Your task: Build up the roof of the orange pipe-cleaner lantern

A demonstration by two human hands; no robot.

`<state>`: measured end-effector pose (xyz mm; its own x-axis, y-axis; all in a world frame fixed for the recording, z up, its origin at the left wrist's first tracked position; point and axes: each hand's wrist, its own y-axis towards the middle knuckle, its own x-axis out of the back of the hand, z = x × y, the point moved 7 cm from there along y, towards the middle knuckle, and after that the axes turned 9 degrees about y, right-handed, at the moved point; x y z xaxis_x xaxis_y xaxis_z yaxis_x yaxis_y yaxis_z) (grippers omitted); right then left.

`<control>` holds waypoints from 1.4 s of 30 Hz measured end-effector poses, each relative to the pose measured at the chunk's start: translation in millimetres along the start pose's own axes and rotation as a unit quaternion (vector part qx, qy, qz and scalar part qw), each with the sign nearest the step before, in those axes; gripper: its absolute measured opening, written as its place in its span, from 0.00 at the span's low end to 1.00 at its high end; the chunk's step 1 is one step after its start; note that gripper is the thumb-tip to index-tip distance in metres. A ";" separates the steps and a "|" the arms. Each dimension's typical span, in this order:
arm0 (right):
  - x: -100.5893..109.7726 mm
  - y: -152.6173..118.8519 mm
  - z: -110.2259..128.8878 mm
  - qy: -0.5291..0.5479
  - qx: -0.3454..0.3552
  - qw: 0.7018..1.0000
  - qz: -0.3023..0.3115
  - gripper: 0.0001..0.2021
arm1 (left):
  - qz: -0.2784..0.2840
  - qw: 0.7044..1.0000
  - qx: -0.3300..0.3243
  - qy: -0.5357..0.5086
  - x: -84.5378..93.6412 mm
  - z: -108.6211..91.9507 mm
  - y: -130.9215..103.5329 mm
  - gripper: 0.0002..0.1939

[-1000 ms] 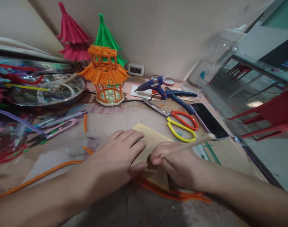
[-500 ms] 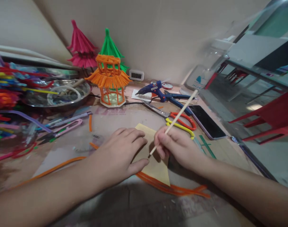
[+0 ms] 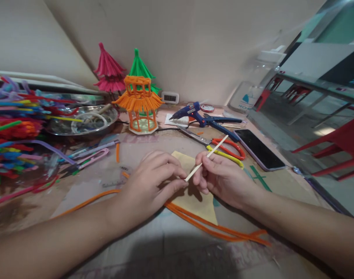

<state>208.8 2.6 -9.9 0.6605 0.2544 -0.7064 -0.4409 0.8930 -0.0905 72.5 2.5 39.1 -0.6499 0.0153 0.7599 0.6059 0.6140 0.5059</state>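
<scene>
Stick (image 3: 217, 146) now bridging the two hands, angled up and away to the right! Half a second ago the right hand (image 3: 223, 178) had it alone, dark tip down by the paper (image 3: 203, 204); now the left hand (image 3: 156, 178) has lifted its fingertips to the lower end. Right thumb and fingers pinch the shaft, other fingers loosely curled. Left thumb and forefinger nearly meet at the tip; whether they grip, I can't tell. So attention looks to be on the tip, over the paper below the fingers, orange stems (image 3: 241, 235) nearer the body.
</scene>
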 end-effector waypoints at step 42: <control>-1.3 -5.5 18.2 -0.071 0.071 0.995 -0.009 0.14 | 0.006 0.999 0.031 -0.020 1.5 -13.1 -5.1 0.05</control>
<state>221.5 4.1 4.3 0.7520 0.2783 -0.5976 -0.3439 0.9390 0.0045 74.4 -11.0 43.1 -0.6615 0.0525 0.7481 0.5843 0.6615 0.4702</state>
